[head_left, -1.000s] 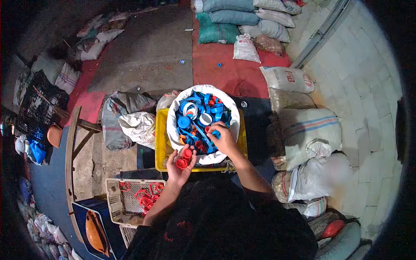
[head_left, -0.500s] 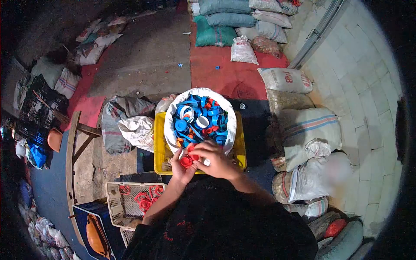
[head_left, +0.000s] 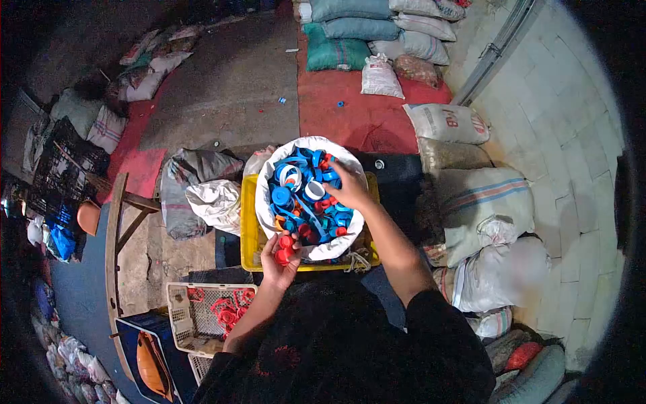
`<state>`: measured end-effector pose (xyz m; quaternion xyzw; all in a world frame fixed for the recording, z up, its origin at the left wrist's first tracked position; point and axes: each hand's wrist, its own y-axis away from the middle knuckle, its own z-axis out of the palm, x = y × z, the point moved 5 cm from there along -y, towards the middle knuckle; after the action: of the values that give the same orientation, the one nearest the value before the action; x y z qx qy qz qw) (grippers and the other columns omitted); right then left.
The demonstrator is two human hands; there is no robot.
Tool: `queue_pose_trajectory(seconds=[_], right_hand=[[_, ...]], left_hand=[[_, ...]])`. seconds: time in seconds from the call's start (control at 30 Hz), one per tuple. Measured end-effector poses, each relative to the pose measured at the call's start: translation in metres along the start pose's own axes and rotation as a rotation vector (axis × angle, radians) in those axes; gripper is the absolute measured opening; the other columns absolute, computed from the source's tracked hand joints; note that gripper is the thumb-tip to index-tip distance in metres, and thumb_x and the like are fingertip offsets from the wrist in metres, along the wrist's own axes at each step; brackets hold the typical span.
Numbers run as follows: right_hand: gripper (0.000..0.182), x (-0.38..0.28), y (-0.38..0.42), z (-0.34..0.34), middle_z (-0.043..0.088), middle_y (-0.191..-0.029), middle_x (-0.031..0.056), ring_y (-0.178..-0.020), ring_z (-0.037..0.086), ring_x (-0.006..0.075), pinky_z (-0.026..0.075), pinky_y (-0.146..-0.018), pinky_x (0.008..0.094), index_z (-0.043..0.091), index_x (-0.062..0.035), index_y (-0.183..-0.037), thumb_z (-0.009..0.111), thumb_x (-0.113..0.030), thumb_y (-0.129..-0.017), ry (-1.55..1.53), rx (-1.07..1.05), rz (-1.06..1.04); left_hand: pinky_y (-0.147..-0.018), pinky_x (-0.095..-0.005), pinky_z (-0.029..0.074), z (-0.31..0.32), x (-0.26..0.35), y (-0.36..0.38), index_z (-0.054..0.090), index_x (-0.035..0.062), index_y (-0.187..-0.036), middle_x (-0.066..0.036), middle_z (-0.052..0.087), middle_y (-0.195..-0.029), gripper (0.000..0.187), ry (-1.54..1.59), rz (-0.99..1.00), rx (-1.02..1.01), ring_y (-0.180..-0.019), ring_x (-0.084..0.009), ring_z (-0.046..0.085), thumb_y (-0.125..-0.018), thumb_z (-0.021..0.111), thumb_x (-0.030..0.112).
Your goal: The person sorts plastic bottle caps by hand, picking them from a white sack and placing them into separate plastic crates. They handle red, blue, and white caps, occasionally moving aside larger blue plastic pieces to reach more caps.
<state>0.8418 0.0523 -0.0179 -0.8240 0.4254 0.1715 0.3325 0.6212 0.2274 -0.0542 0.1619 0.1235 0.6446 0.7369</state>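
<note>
- Beige perforated crate (head_left: 176,322): near left, containing red plastic pieces (head_left: 229,314).
- Left hand (head_left: 276,268): at the near edge of the white sack, fingers curled around red plastic caps (head_left: 286,248); exact count cannot be told.
- White sack (head_left: 263,195): centre, mouth open with rim turned out, sitting in a yellow crate (head_left: 249,225); filled with blue, red, white and orange plastic caps (head_left: 281,196).
- Right hand (head_left: 348,187): over the far right part of the sack's contents, thumb and forefinger spread wide; contact with the caps beneath cannot be confirmed.
- Striped woven sack (head_left: 488,205): right side, by the block wall (head_left: 558,168).
- Green woven sack (head_left: 336,52): far side, below stacked grey-blue sacks (head_left: 356,28).
</note>
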Motion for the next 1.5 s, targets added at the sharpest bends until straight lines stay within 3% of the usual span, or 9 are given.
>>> queue_pose_trajectory(seconds=[0.13, 0.33, 0.47, 0.6, 0.93, 1.03, 1.2, 1.37, 1.5], right_hand=[[0.062, -0.006, 0.009, 0.016, 0.067, -0.116, 0.0211, -0.11, 0.064, 0.0409, 0.051, -0.091, 0.049, 0.06, -0.0063, -0.124, 0.076, -0.049, -0.083, 0.059, -0.409, 0.045], [0.061, 0.007, -0.011, 0.006, 0.065, -0.066, 0.0204, -0.067, 0.067, 0.0398, 0.049, -0.064, 0.0494, 0.069, -0.0029, -0.069, 0.059, -0.058, -0.095, 0.126, -0.461, 0.177], [0.032, 0.017, -0.056, 0.006, 0.069, -0.091, 0.0217, -0.088, 0.069, 0.0388, 0.054, -0.076, 0.0514, 0.073, -0.0064, -0.092, 0.065, -0.037, -0.093, 0.199, -0.298, 0.19], [0.02, 0.038, -0.066, 0.041, 0.069, -0.099, 0.0157, -0.099, 0.066, 0.0354, 0.054, -0.084, 0.0486, 0.075, -0.0099, -0.089, 0.072, -0.03, -0.087, 0.376, -0.319, 0.136], [0.012, 0.038, -0.054, 0.03, 0.068, -0.093, 0.0132, -0.091, 0.066, 0.0329, 0.054, -0.079, 0.0448, 0.071, -0.0083, -0.091, 0.076, -0.015, -0.083, 0.153, -0.107, -0.025], [0.014, 0.031, -0.045, 0.016, 0.069, -0.091, 0.0139, -0.089, 0.066, 0.0339, 0.053, -0.081, 0.0438, 0.066, -0.0071, -0.087, 0.076, -0.011, -0.079, -0.133, 0.02, 0.066], [0.012, 0.019, -0.009, 0.012, 0.072, -0.094, 0.0102, -0.081, 0.071, 0.0129, 0.054, -0.067, 0.0263, 0.064, -0.0009, -0.096, 0.074, -0.005, -0.091, -0.799, 0.064, 0.293], [0.02, -0.024, 0.04, -0.001, 0.071, -0.105, 0.0128, -0.091, 0.072, 0.0198, 0.064, -0.08, 0.0364, 0.063, 0.0017, -0.111, 0.07, -0.002, -0.093, -1.225, 0.083, 0.591], [0.019, -0.048, 0.057, -0.022, 0.068, -0.118, 0.0151, -0.101, 0.07, 0.0185, 0.059, -0.091, 0.0342, 0.06, 0.0011, -0.106, 0.067, 0.008, -0.09, -1.178, 0.113, 0.488]], left_hand=[[-0.056, -0.0251, 0.051, 0.0, 0.002, 0.001, 0.063, 0.0021, -0.113, -0.017, 0.064, -0.106, 0.033, -0.014, 0.035, -0.027, -0.084, -0.0243, 0.062, -0.103, 0.05, 0.031], [-0.057, -0.0239, 0.05, 0.013, 0.011, 0.008, 0.061, 0.0026, -0.111, -0.014, 0.062, -0.106, 0.033, -0.04, 0.087, -0.039, -0.079, -0.0206, 0.06, -0.104, 0.048, 0.032], [-0.057, -0.0247, 0.05, 0.011, 0.013, 0.003, 0.062, 0.0034, -0.11, -0.014, 0.062, -0.107, 0.032, -0.07, 0.104, -0.055, -0.078, -0.0201, 0.06, -0.104, 0.049, 0.032], [-0.054, -0.0239, 0.047, 0.017, 0.011, 0.002, 0.061, 0.0052, -0.11, -0.014, 0.061, -0.107, 0.032, -0.102, 0.117, -0.01, -0.077, -0.0188, 0.059, -0.104, 0.049, 0.034], [-0.049, -0.0221, 0.044, 0.016, 0.007, -0.003, 0.061, 0.0069, -0.11, -0.014, 0.062, -0.106, 0.029, -0.095, 0.143, 0.049, -0.075, -0.0176, 0.057, -0.103, 0.05, 0.034], [-0.05, -0.0227, 0.045, 0.011, 0.006, -0.006, 0.061, 0.0062, -0.111, -0.015, 0.063, -0.107, 0.031, -0.107, 0.145, 0.015, -0.076, -0.0178, 0.058, -0.103, 0.05, 0.033], [-0.054, -0.0244, 0.05, 0.011, 0.0, -0.01, 0.063, 0.0047, -0.116, -0.016, 0.063, -0.11, 0.035, -0.095, 0.124, 0.022, -0.08, -0.0204, 0.061, -0.103, 0.051, 0.035], [-0.06, -0.0258, 0.054, 0.029, -0.009, -0.021, 0.062, 0.0051, -0.12, -0.016, 0.062, -0.113, 0.037, -0.077, 0.07, 0.053, -0.087, -0.0234, 0.062, -0.102, 0.052, 0.036], [-0.069, -0.0308, 0.059, 0.033, -0.015, -0.035, 0.06, 0.0035, -0.123, -0.02, 0.061, -0.118, 0.039, 0.068, -0.027, -0.015, -0.096, -0.0287, 0.063, -0.101, 0.054, 0.036]])
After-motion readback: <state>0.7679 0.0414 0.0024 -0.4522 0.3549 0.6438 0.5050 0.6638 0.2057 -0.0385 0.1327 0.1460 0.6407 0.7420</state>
